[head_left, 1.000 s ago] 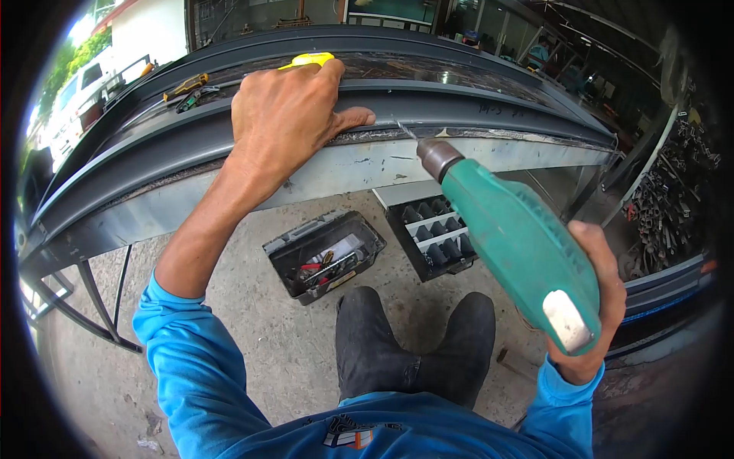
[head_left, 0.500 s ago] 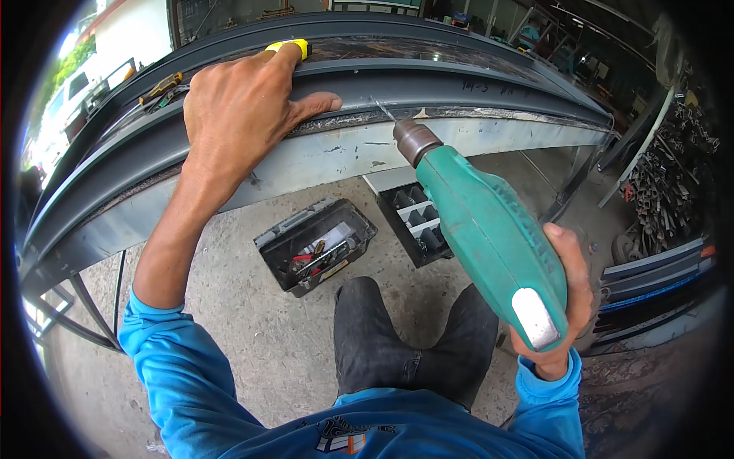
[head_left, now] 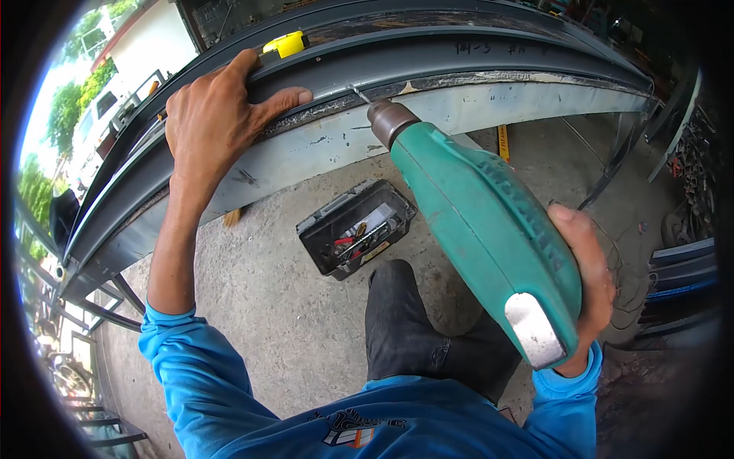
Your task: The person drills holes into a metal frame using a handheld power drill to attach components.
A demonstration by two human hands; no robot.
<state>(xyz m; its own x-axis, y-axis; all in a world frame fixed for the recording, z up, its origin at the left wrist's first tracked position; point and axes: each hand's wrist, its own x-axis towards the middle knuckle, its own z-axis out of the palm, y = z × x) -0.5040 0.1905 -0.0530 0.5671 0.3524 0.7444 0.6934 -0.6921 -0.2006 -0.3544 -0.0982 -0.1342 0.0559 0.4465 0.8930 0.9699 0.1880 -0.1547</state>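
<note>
My left hand is closed over the upper edge of a dark grey metal channel, its thumb pressed along the inner face. In my right hand is a green power drill, gripped by its handle, which is mostly hidden behind the body. The thin drill bit points up and left at the channel's lower inside face, its tip at or very near the metal. Just beyond my left fingers lies a yellow tape measure. Handwritten marks show on the channel right of the bit.
The channel lies along a pale metal beam of a raised frame. On the concrete floor below sits a black toolbox with hand tools in it. Lengths of metal are stacked at right. A cable trails on the floor.
The head view has shifted, so the toolbox appears farther right and a compartment tray has gone behind the drill. Both hands keep their holds; the bit stays close to the channel.
</note>
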